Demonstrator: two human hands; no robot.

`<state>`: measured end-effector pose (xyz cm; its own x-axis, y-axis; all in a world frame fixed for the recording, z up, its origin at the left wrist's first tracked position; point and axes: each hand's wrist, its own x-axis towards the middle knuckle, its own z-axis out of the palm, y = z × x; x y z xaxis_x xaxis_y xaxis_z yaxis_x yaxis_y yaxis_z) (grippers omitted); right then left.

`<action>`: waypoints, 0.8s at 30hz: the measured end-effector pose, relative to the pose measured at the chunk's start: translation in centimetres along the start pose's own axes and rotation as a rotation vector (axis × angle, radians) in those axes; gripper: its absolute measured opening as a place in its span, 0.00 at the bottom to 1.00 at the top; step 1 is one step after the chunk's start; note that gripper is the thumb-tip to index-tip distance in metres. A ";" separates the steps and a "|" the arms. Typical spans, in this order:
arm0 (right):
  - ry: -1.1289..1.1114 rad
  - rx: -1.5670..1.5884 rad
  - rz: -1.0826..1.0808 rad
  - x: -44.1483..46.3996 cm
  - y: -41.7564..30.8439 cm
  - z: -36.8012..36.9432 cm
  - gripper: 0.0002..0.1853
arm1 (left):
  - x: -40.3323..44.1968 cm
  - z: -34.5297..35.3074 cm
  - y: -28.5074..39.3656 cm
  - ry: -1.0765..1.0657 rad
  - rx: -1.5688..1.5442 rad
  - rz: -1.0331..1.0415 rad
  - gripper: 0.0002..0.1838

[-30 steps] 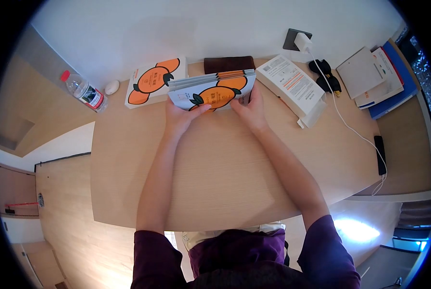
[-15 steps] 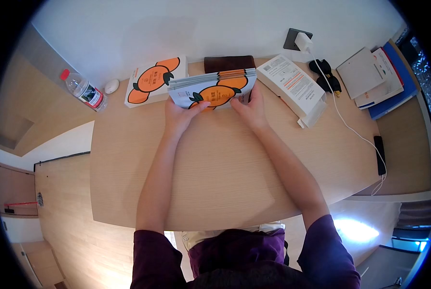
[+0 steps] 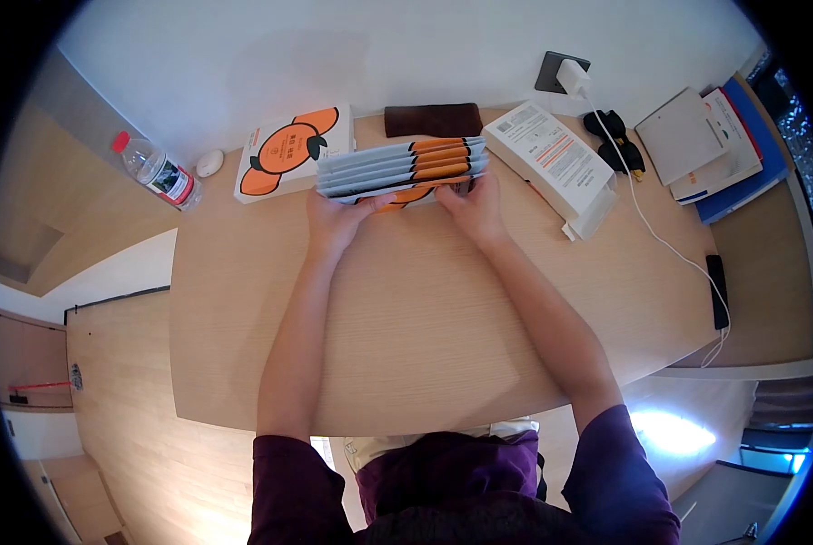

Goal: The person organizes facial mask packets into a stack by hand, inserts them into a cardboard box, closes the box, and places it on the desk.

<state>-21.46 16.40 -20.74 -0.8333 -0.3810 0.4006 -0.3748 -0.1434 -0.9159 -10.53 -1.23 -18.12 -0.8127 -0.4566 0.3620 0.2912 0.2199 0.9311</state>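
Packets (image 3: pixel 402 165) tipped, held between hands (image 3: pixel 335 221) (image 3: pixel 473 211).

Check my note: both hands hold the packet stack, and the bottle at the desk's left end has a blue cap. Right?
Not blue: the head view shows a red cap on the bottle. The rest stands: the left hand and right hand hold the packet stack.

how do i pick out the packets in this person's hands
At the pale wooden desk, look between the left hand and the right hand. They grip the stack of packets, whose upper edges show pale blue-grey with orange and black bands. Unlike the orange-printed box to its left, it is several thin layers.
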 end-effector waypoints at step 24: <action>-0.370 0.138 0.092 -0.5 -3.6 -1.4 0.23 | -0.1 -1.1 0.0 -0.119 -0.050 -0.111 0.28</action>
<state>-20.26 18.39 -17.57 -0.6485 -0.6976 0.3047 -0.2270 -0.2049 -0.9521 -9.91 -2.09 -18.10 -0.8945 -0.3697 0.2513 0.2183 0.1293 0.9673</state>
